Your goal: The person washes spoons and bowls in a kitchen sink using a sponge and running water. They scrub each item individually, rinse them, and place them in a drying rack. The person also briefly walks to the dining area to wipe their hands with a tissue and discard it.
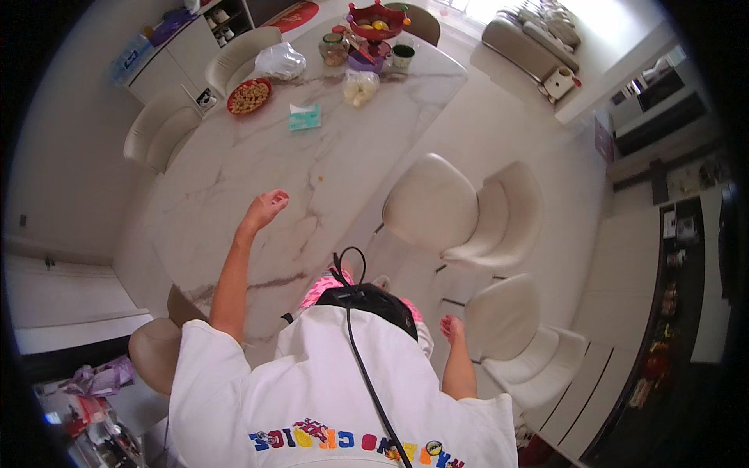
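Note:
My left hand point(268, 209) hovers over the near part of a white marble-patterned table point(251, 158). Its fingers are loosely curled with a small gap to the thumb, and I see nothing in them. A small orange-brown crumb point(320, 178) lies on the tabletop to the right of that hand. Low at my right side hangs my right hand point(450, 329), its fingers a little apart and no object visible in it. Closest to it is the seat of a cream chair point(502, 319). A black cable point(366, 365) runs down my white shirt to a black waist bag point(374, 301).
Farther along the table are a tissue pack point(305, 119), a red bowl of nuts point(250, 97), a plastic bag point(282, 61), a bag of pale round items point(359, 88), a glass jar point(334, 49), a dark-filled cup point(402, 55) and a red fruit stand point(377, 23). Another cream chair point(433, 202) stands at right.

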A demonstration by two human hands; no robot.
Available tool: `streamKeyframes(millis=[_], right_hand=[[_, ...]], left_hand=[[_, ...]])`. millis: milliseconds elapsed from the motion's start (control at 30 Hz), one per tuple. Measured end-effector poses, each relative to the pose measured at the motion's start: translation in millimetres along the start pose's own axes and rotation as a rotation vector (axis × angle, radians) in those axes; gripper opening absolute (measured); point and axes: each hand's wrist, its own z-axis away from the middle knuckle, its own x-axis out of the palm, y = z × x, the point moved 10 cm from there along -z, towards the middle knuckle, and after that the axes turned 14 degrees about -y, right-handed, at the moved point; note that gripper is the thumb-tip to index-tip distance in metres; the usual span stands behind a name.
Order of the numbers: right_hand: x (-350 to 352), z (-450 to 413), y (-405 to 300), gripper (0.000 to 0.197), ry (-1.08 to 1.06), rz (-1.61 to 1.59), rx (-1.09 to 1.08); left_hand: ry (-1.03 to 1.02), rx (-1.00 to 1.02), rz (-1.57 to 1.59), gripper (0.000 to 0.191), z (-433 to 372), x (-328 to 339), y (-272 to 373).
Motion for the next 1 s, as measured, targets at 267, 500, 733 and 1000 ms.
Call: streamKeyframes(millis=[267, 500, 733, 1000], right_hand=[[92, 21, -227, 0.025, -0.052, 0.238, -0.319], [96, 17, -128, 0.025, -0.027, 0.190, -0.178], [70, 127, -45, 0.024, 0.256, 0.211, -0.043], [41, 113, -215, 0.025, 0.307, 0.218, -0.150]], left_hand=[[0.224, 0.031, -0.514, 0.040, -190, -112, 61], [0.121, 0.151, -0.631, 0.033, -343, -106, 49], [0.402, 0.228, -0.359, 0.013, -301, -190, 111], [0.504, 0.043, -0.362, 0.017, -325, -195, 67]])
